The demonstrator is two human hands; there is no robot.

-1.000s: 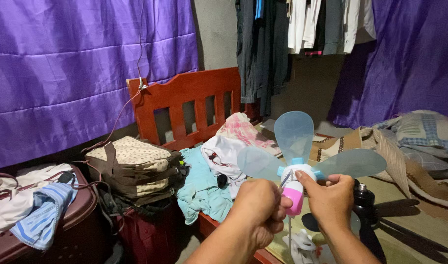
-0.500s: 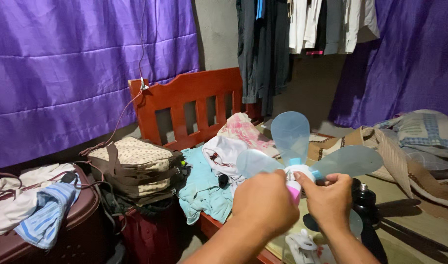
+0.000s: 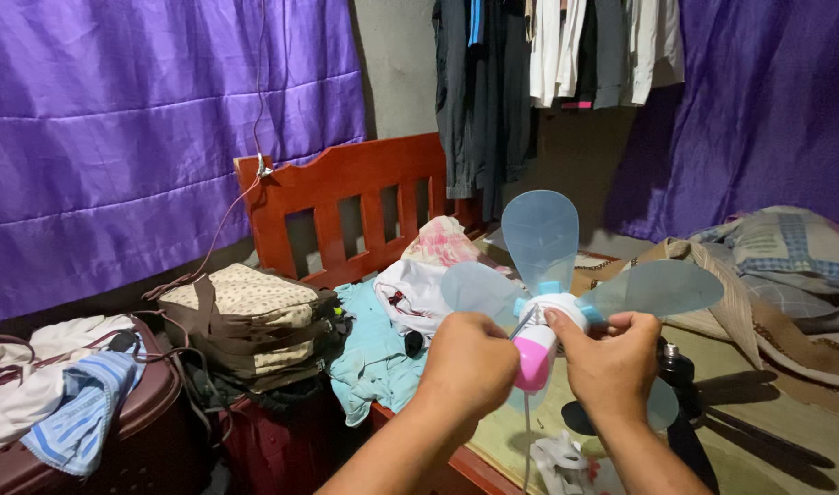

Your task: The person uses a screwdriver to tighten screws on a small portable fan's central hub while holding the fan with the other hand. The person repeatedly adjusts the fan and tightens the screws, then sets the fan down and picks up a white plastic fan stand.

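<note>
Landmark: I take the red wooden headboard (image 3: 355,206) as my reference for every place below.
Fan: a small fan (image 3: 555,302) with pale blue blades and a white and pink body sits in front of the headboard and to its right, held up above the bed (image 3: 786,431).
Left hand: my left hand (image 3: 470,362) is curled closed around the left side of the fan's body, fingers wrapped, knuckles toward me.
Right hand: my right hand (image 3: 612,362) is closed on the right side of the body, thumb pressed on the white hub just under the blades.
Grip detail: both hands touch the fan; I cannot tell whether a thin piece between them is pinched.
Blades: one points up, one right, one left behind my left hand; a lower one shows behind my right wrist.
Clothes: a pile of white, pink and teal clothes (image 3: 410,302) lies just in front of the headboard.
Bag: a tan bag (image 3: 245,316) sits left of the headboard, on a dark red case.
Curtain: a purple curtain (image 3: 135,119) hangs behind the headboard.
Hanging clothes: dark and white garments (image 3: 548,64) hang above and right of it.
</note>
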